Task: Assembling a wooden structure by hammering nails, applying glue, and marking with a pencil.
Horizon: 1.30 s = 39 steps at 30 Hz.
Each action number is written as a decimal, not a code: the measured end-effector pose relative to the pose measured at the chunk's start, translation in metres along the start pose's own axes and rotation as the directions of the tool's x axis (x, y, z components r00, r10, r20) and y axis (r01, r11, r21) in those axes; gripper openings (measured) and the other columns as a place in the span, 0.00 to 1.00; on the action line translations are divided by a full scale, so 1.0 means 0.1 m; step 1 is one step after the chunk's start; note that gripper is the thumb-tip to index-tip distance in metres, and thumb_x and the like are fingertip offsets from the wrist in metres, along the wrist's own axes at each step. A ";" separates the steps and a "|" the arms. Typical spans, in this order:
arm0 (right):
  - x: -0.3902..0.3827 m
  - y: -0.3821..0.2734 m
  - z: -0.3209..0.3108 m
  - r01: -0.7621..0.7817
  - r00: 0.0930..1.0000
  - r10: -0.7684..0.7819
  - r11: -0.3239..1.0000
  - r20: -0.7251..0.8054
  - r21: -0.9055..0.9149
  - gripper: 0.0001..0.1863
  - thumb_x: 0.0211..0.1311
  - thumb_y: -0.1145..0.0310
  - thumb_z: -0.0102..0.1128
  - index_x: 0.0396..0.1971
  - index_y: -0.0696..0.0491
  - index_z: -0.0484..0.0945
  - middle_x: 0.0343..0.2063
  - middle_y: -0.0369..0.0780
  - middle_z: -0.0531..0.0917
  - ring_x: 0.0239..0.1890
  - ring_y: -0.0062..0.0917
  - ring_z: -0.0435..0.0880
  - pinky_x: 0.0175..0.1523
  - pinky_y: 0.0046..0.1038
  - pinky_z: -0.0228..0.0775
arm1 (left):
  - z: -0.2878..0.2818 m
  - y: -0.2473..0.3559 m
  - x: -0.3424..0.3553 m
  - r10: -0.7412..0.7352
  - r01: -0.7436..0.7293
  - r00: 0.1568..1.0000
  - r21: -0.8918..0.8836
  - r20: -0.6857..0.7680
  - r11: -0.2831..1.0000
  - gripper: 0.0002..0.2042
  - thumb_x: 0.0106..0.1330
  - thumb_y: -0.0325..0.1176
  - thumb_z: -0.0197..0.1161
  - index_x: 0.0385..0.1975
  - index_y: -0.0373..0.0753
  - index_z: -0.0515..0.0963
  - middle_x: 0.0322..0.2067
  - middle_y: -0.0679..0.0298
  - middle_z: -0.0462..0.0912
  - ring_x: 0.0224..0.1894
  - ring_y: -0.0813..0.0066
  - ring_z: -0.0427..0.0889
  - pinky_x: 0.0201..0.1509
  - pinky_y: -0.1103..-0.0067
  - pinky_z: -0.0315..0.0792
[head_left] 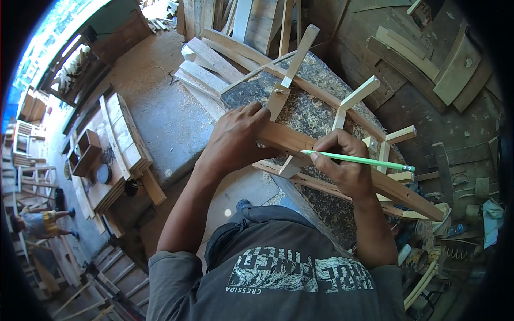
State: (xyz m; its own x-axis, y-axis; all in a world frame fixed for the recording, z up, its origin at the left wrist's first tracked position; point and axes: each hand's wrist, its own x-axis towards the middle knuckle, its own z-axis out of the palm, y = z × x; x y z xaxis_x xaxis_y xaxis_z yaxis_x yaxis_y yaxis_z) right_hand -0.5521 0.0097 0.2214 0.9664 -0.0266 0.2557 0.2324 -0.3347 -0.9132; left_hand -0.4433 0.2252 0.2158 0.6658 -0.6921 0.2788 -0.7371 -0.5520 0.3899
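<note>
A long reddish wooden rail runs diagonally over a wooden frame with several short upright legs, on a dark bench strewn with shavings. My left hand is closed on the upper-left end of the rail. My right hand pinches a pale green pencil, its point at the rail by a pale crosspiece under it.
Loose planks lean at the bench's far end. At left are a stack of boards and a wooden box, and a person farther off. Curved offcuts and assorted clutter lie to the right.
</note>
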 end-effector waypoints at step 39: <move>-0.54 -0.10 -0.76 -0.091 0.976 0.207 0.657 0.063 -0.749 0.32 0.50 0.54 0.74 0.52 0.53 0.76 0.32 0.49 0.81 0.36 0.45 0.82 0.42 0.38 0.72 | -0.04 0.00 -0.08 0.026 -0.039 0.968 -0.046 -0.248 0.998 0.37 0.39 0.45 0.80 0.51 0.38 0.72 0.56 0.55 0.71 0.57 0.55 0.71 0.62 0.64 0.66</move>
State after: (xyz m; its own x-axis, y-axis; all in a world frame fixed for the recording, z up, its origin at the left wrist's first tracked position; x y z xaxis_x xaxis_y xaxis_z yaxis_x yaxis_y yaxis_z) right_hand -0.6149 -0.0574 0.2407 0.9985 -0.0363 0.0407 -0.0178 -0.9225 -0.3855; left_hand -0.4483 0.2323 0.2170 0.6542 -0.5695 0.4977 -0.7563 -0.5029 0.4185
